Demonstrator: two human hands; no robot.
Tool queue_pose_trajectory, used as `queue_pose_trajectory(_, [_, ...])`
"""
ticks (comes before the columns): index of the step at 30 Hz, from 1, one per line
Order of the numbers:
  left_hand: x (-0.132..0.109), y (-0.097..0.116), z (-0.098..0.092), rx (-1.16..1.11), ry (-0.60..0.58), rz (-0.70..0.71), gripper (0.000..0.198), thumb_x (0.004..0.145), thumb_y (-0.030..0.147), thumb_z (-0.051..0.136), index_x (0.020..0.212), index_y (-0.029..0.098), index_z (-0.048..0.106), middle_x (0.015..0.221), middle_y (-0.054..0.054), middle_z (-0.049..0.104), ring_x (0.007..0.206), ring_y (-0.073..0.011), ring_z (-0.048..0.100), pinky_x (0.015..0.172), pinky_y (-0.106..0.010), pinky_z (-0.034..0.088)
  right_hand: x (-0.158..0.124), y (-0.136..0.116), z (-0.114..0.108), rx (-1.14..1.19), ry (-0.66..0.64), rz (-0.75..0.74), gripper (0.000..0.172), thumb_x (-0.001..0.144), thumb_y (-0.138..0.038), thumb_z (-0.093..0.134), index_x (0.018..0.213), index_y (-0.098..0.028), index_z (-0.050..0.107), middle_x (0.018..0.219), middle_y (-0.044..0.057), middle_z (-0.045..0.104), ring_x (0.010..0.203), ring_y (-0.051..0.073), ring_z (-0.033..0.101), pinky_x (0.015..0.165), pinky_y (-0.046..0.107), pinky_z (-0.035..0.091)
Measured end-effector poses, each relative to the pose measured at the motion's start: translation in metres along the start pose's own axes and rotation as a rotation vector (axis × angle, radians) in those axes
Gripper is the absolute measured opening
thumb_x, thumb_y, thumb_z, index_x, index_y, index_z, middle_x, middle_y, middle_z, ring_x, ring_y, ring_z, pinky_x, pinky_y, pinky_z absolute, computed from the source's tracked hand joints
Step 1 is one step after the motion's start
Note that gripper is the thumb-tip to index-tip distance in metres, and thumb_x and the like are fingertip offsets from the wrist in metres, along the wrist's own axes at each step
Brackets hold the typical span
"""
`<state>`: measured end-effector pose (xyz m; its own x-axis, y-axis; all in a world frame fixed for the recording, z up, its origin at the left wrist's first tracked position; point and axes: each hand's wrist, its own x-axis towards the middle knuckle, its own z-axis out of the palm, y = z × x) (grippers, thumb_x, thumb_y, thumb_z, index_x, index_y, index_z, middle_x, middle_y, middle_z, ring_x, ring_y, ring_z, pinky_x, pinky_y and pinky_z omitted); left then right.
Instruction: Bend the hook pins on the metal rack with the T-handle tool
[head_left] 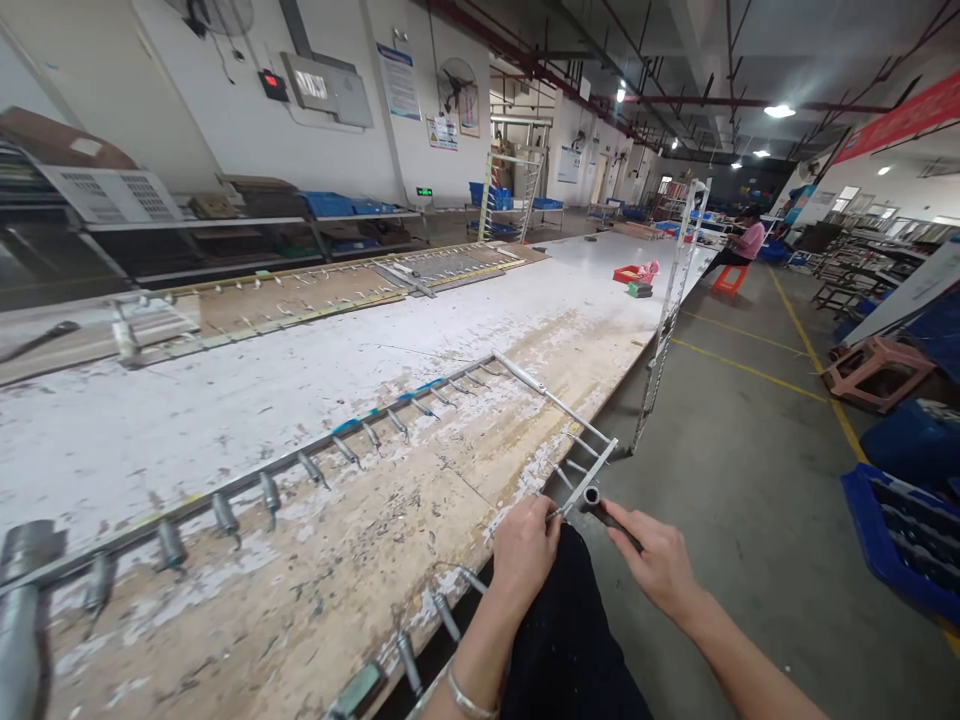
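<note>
A long metal frame (390, 408) with short pegs along its rails lies on the worn tabletop. One of its ends reaches past the table's right edge. My left hand (525, 545) is closed on the near rail by that end, the fingertips partly hidden. Just right of it, my right hand (660, 560) grips a dark, tube-like tool (619, 525) whose round, hollow-looking end points up beside the rail. The tool's exact kind cannot be made out. My dark-clothed leg (574, 620) is under the frame's end.
The long table (315, 370) runs away from me. Farther along are a red tray (628, 273), a green block (640, 290) and an upright ladder-like frame (667, 310). More pegged frames (300, 290) lie left. A blue crate (900, 545) stands right; a seated person (746, 240) is far off.
</note>
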<state>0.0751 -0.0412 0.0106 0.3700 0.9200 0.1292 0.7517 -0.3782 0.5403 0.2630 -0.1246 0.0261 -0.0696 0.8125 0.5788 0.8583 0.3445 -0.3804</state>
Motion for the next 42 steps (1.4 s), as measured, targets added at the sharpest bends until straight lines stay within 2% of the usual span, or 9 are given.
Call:
queue_pose_trajectory(5, [0.0, 0.001, 0.0, 0.005, 0.002, -0.008, 0.009, 0.087, 0.022, 0.056, 0.084, 0.02, 0.064, 0.083, -0.002, 0.066, 0.083, -0.0171, 0.061, 0.071, -0.026, 0.038, -0.001, 0.0, -0.002, 0.066, 0.207, -0.013, 0.033, 0.095, -0.021, 0.05, 0.127, -0.021, 0.061, 0.092, 0.008, 0.074, 0.077, 0.018, 0.071, 0.069, 0.026, 0.057])
queue_pose_trajectory(10, [0.0, 0.0, -0.001, 0.002, 0.006, 0.013, 0.01, 0.088, 0.022, 0.054, 0.086, 0.02, 0.064, 0.085, -0.003, 0.066, 0.082, -0.0171, 0.061, 0.07, -0.026, 0.038, -0.005, 0.006, 0.005, 0.03, 0.045, -0.008, 0.035, 0.096, -0.021, 0.05, 0.129, -0.024, 0.059, 0.1, 0.006, 0.074, 0.082, 0.019, 0.072, 0.067, 0.025, 0.058])
queue_pose_trajectory(15, [-0.001, 0.001, -0.001, 0.011, 0.001, -0.01, 0.01, 0.088, 0.022, 0.054, 0.085, 0.02, 0.064, 0.084, -0.002, 0.066, 0.082, -0.0171, 0.061, 0.07, -0.026, 0.038, -0.008, 0.004, 0.005, 0.062, 0.278, -0.023, 0.035, 0.094, -0.019, 0.053, 0.128, -0.022, 0.06, 0.105, 0.009, 0.073, 0.09, 0.022, 0.072, 0.078, 0.03, 0.059])
queue_pose_trajectory(21, [-0.001, 0.001, -0.001, 0.021, 0.002, 0.01, 0.011, 0.088, 0.022, 0.052, 0.087, 0.021, 0.063, 0.086, -0.003, 0.066, 0.084, -0.0179, 0.061, 0.072, -0.026, 0.039, -0.009, 0.009, 0.007, -0.005, 0.088, 0.041, 0.032, 0.096, -0.024, 0.049, 0.125, -0.022, 0.062, 0.107, 0.007, 0.074, 0.091, 0.021, 0.072, 0.076, 0.029, 0.06])
queue_pose_trajectory(26, [0.0, 0.001, -0.001, 0.02, -0.006, -0.013, 0.012, 0.088, 0.023, 0.053, 0.086, 0.021, 0.064, 0.086, -0.003, 0.066, 0.084, -0.0176, 0.061, 0.073, -0.026, 0.04, -0.007, 0.006, 0.0, 0.039, 0.322, 0.031, 0.031, 0.094, -0.024, 0.054, 0.123, -0.021, 0.064, 0.103, 0.008, 0.074, 0.088, 0.022, 0.073, 0.077, 0.03, 0.06])
queue_pose_trajectory(31, [-0.001, 0.002, -0.002, 0.02, -0.004, -0.002, 0.013, 0.089, 0.024, 0.052, 0.087, 0.02, 0.064, 0.087, -0.004, 0.066, 0.084, -0.0175, 0.061, 0.073, -0.026, 0.04, -0.006, 0.002, 0.007, 0.055, 0.073, 0.011, 0.032, 0.096, -0.024, 0.049, 0.125, -0.023, 0.063, 0.102, 0.007, 0.075, 0.085, 0.021, 0.073, 0.07, 0.028, 0.06])
queue_pose_trajectory(36, [-0.001, 0.002, -0.001, 0.018, -0.001, -0.001, 0.012, 0.089, 0.023, 0.053, 0.086, 0.02, 0.064, 0.086, -0.003, 0.066, 0.084, -0.0171, 0.061, 0.072, -0.026, 0.039, -0.003, -0.001, 0.003, 0.105, 0.157, -0.037, 0.032, 0.095, -0.022, 0.05, 0.125, -0.021, 0.062, 0.083, 0.006, 0.072, 0.07, 0.017, 0.069, 0.064, 0.026, 0.056])
queue_pose_trajectory(40, [-0.001, 0.002, -0.002, 0.028, -0.005, 0.006, 0.012, 0.089, 0.023, 0.053, 0.087, 0.02, 0.064, 0.086, -0.004, 0.066, 0.083, -0.0174, 0.061, 0.072, -0.026, 0.039, -0.001, -0.001, 0.001, -0.009, -0.039, -0.04, 0.033, 0.098, -0.025, 0.046, 0.128, -0.022, 0.06, 0.072, 0.003, 0.068, 0.06, 0.015, 0.065, 0.054, 0.022, 0.049])
queue_pose_trajectory(42, [-0.001, 0.002, -0.003, 0.028, -0.009, 0.008, 0.012, 0.089, 0.023, 0.053, 0.086, 0.02, 0.064, 0.086, -0.004, 0.066, 0.083, -0.0173, 0.061, 0.072, -0.025, 0.039, 0.002, -0.003, -0.003, -0.024, -0.057, -0.044, 0.033, 0.097, -0.025, 0.048, 0.129, -0.022, 0.059, 0.074, 0.003, 0.068, 0.062, 0.014, 0.065, 0.055, 0.021, 0.049])
